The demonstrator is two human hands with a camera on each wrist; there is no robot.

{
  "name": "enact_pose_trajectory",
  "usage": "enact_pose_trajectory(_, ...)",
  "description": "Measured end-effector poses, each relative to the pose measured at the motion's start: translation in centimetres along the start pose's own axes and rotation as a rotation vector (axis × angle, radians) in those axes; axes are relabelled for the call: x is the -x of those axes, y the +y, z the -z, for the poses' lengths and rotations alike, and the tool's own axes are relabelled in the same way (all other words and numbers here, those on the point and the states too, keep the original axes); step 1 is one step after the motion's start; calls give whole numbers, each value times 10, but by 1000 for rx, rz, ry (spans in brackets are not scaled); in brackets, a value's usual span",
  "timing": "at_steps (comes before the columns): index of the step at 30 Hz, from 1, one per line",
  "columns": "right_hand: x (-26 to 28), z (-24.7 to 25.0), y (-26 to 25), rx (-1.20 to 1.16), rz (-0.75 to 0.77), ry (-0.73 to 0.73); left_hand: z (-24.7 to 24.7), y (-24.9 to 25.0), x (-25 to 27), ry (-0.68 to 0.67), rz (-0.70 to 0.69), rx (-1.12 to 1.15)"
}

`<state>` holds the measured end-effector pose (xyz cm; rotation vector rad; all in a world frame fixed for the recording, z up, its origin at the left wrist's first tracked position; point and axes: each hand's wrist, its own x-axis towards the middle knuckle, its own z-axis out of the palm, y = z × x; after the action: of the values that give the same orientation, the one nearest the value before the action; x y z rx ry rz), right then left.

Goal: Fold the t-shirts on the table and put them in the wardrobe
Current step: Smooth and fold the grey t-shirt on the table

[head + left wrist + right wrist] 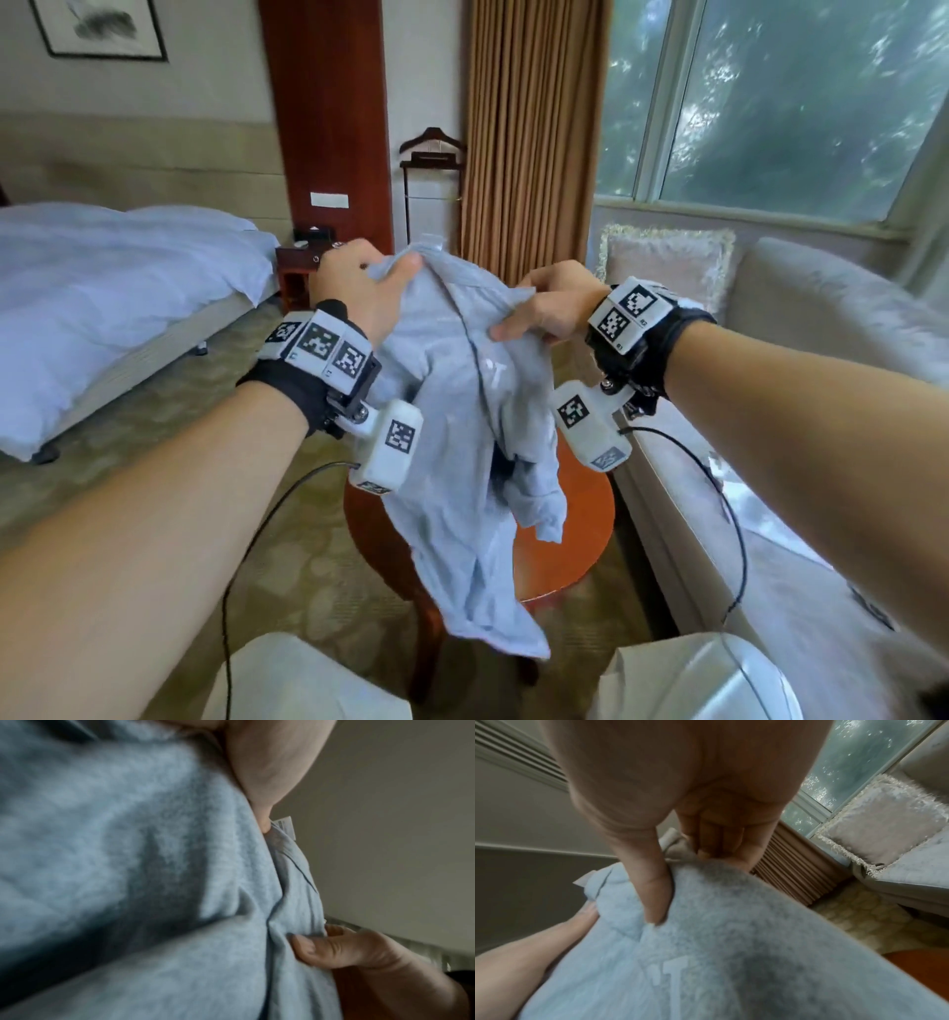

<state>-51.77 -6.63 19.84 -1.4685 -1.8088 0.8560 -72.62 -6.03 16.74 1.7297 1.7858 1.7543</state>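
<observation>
Light-blue t-shirt is held up, bunched, above round wooden table; lower part hangs down. Top edge is gripped by left hand & right hand, thumbs pinching fabric. Bed seen at left, sofa at right.

The light blue t-shirt hangs crumpled in the air above the round wooden table. Pale lettering shows on it.
</observation>
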Motion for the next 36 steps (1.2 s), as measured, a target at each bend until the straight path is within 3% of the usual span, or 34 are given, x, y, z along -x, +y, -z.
enact_pose_trajectory(3,11,12,1,-34,-31,19,18,19,2,0,-114,-56)
enact_pose_trajectory(8,13,25,5,2,-82,44,43,33,5,-56,-186,-172)
enact_pose_trajectory(15,14,47,25,100,-179,-69,63,28,16,-361,-172,-331)
enact_pose_trajectory(18,27,48,25,88,-200,-35,67,25,20,-429,-171,-330)
enact_pose_trajectory(23,40,47,28,293,-138,135,71,19,23,-349,-165,-375)
enact_pose_trajectory(31,40,43,35,278,-113,318,65,4,33,-186,90,-304)
enact_pose_trajectory(36,44,47,46,343,-251,317,67,-2,37,-189,74,-614)
